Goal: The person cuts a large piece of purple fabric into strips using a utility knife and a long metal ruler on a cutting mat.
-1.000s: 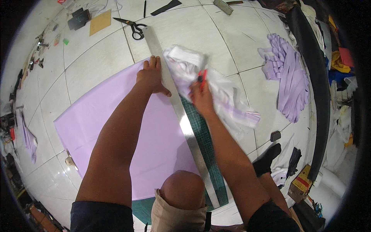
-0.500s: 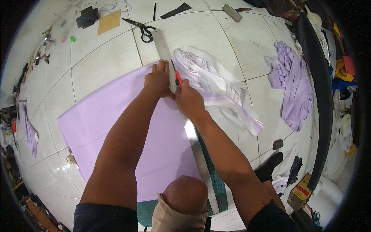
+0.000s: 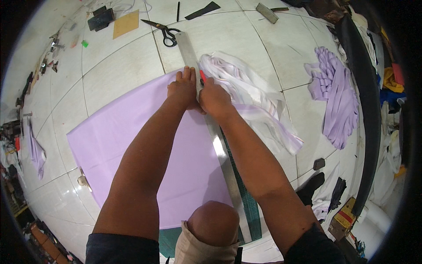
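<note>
A large sheet of lilac fabric (image 3: pixel 118 145) lies flat on the white tiled floor. Along its right edge runs a long metal ruler (image 3: pixel 220 149), over a green cutting mat (image 3: pixel 250 207). My left hand (image 3: pixel 183 88) presses flat on the ruler and fabric near the far end. My right hand (image 3: pixel 214 97) is closed around a small red-handled cutter (image 3: pixel 202 77) held against the ruler's right side. Just beyond my right hand lies a heap of white and lilac fabric strips (image 3: pixel 246 92).
Black scissors (image 3: pixel 163 33) lie past the ruler's far end. A tan card (image 3: pixel 125 24) and dark items lie at the back left. A pile of folded lilac cloth (image 3: pixel 334 97) sits at right beside a long black roll (image 3: pixel 365 101). My knee (image 3: pixel 213 222) is near the bottom.
My right hand with the red cutter has moved along the ruler away from me, toward its far end, and now sits close beside my left hand.
</note>
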### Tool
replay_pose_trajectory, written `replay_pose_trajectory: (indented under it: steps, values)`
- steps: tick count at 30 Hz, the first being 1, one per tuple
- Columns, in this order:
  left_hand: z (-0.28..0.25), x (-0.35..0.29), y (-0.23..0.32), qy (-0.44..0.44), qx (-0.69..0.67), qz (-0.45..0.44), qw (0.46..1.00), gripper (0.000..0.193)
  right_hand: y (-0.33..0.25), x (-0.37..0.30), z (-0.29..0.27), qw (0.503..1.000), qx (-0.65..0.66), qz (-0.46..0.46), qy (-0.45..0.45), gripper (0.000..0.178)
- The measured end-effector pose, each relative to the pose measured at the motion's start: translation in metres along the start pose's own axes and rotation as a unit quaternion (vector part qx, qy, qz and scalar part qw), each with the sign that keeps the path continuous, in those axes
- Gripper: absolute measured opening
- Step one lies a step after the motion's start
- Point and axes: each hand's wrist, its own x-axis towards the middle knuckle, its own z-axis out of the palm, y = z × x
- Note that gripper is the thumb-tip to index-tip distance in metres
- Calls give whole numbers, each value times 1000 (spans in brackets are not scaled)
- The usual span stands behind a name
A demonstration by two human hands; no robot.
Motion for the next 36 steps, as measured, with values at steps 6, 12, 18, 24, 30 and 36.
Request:
replay_pose_trajectory:
  steps: [6, 12, 18, 24, 30, 36]
  values:
    - [-16, -5, 2, -25, -7, 16, 1000, 154, 4, -13, -15, 997, -40, -16, -61, 30]
    - [-18, -9, 3, -29, -14, 7, 999, 158, 35, -81, -6, 992, -8, 70, -101, 28]
    - [-22, -9, 6, -31, -21, 12, 999, 157, 72, -154, -4, 988, -32, 71, -136, 31]
    - [-19, -11, -4, -36, -19, 6, 999, 157, 80, -147, -24, 992, 32, 74, -100, 39]
    - [-22, -9, 4, -33, -34, 16, 999, 157, 64, -52, 25, 957, 244, -36, 153, 30]
    - [-16, -10, 3, -14, -23, 22, 999, 157, 104, 14, 7, 956, 171, -45, 233, 30]
